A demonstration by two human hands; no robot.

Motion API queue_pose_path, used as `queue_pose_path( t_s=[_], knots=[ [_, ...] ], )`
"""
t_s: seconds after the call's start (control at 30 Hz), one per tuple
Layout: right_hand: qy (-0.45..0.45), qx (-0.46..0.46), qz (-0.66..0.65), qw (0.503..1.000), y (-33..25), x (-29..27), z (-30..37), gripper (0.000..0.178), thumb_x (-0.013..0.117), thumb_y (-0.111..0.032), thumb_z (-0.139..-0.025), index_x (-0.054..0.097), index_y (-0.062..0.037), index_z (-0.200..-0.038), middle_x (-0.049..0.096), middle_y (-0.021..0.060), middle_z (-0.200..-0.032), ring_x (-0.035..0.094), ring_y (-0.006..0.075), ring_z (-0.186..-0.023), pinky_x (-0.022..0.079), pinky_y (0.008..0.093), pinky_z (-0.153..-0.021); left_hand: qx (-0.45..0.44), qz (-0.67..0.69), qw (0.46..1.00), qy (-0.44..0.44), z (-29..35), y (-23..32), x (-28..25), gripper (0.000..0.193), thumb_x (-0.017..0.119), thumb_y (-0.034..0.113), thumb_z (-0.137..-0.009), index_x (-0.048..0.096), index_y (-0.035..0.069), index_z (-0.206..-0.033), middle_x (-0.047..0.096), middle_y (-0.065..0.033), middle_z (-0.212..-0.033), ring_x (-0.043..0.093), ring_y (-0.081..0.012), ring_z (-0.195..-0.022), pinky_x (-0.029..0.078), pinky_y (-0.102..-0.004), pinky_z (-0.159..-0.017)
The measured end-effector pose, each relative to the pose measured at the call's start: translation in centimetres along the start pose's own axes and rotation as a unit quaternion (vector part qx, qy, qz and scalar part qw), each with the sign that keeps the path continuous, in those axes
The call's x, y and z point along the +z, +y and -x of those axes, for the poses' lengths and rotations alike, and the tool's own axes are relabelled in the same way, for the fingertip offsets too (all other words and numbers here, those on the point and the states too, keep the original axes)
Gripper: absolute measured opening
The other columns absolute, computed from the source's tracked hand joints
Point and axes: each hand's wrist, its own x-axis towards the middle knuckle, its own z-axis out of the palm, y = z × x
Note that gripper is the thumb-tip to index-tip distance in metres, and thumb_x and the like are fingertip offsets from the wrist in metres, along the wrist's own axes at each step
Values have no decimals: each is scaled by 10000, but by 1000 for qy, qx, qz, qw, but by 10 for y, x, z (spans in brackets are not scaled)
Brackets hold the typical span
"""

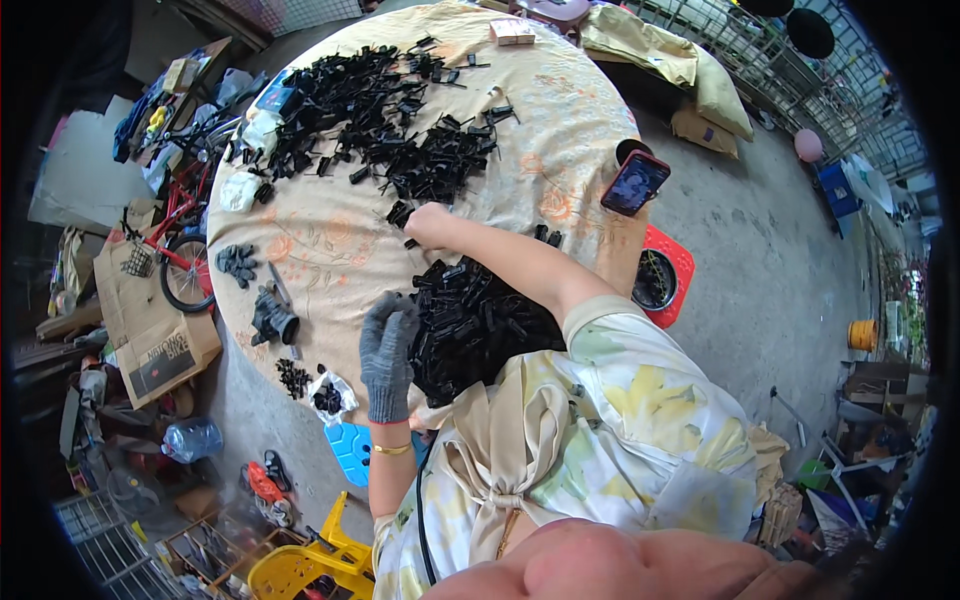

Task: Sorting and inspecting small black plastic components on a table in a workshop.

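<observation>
My right hand (428,226), bare, reaches across the round table with its fingers closed at some small black plastic parts (400,214), just short of the far heap. That far heap of black plastic parts (350,105), many with thin stems, spreads over the back left of the table. My left hand (388,345) wears a grey knitted glove; its fingers are bent together beside the near pile of black parts (480,325). Whatever those gloved fingers may hold is hidden. The near pile lies against my front, under my right arm.
On the cloth-covered table (320,240) lie spare grey gloves (272,318), a white bag of tiny black pieces (330,397) and a small box (512,32). A phone (635,183) stands at the right edge. A red stool (672,270) and a yellow chair (315,560) stand beside the table.
</observation>
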Motion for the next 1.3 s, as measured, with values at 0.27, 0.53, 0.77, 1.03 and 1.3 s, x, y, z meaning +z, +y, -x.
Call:
queue_pose_path(
  t_s=[0.27, 0.53, 0.77, 1.03, 1.3],
  knots=[
    [204, -232, -152, 939, -75, -116, 101, 207, 596, -212, -723, 563, -118, -905, 558, 46, -721, 596, 231, -674, 468, 350, -548, -127, 141, 968, -162, -6, 25, -8, 638, 623, 290, -820, 320, 21, -1313, 524, -157, -1156, 562, -259, -1014, 459, -392, -888],
    [235, -253, -133, 929, -82, -129, 151, 259, 569, -151, -726, 545, -102, -979, 495, 29, -673, 568, 204, -623, 452, 325, -505, -178, 151, 943, -238, 2, 30, 21, 487, 647, 128, -775, 427, -3, -1189, 549, -122, -1075, 582, -242, -965, 506, -400, -814],
    [130, 28, -549, 825, -84, -133, 182, 120, 533, -102, -859, 560, -3, -922, 509, -10, -646, 443, 35, -581, 382, 209, -529, -43, 52, 992, -107, 9, 28, 46, 451, 612, -8, -782, 424, 34, -1190, 534, -115, -1103, 553, -204, -976, 491, -343, -830],
    [107, 91, -669, 730, -109, -119, 173, 112, 519, -91, -883, 561, 8, -855, 519, -21, -658, 465, 35, -598, 387, 187, -543, 77, -108, 990, -50, 21, 15, 51, 418, 626, -13, -781, 435, 17, -1151, 530, -92, -1108, 526, -146, -985, 443, -269, -857],
    [96, 120, -641, 752, -115, -117, 175, 122, 525, -89, -877, 581, 6, -826, 517, -25, -623, 452, 40, -552, 372, 188, -508, 142, -183, 973, -2, 30, 14, 51, 294, 650, 10, -768, 567, -3, -1049, 598, -102, -1062, 571, -174, -972, 459, -289, -839]
  ],
)
